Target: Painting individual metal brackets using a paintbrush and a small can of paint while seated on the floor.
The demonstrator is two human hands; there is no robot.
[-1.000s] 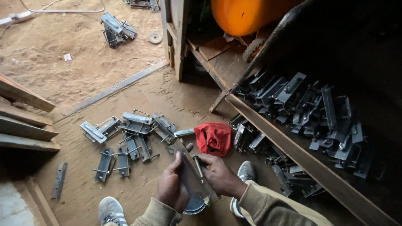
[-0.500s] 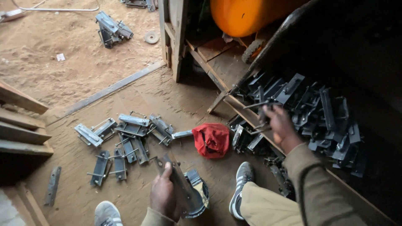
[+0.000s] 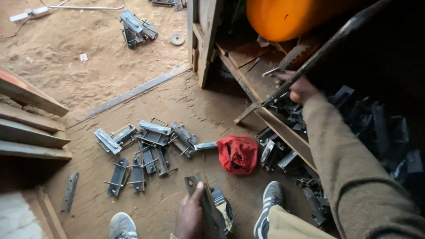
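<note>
Right hand (image 3: pixel 301 88) moved up from bracket heap, now gripping one bent rod (image 3: pixel 276 70) over shelf (image 3: pixel 283 128). Left hand (image 3: pixel 190 214) pinches one flat metal plate (image 3: pixel 203 199), low between two shoes. One red cloth (image 3: pixel 238 152) on floor.

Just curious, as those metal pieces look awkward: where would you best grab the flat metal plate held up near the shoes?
Probably by its lower half, from the left, as the left hand does: the flat metal plate stands upright, its holed top end free.
</note>
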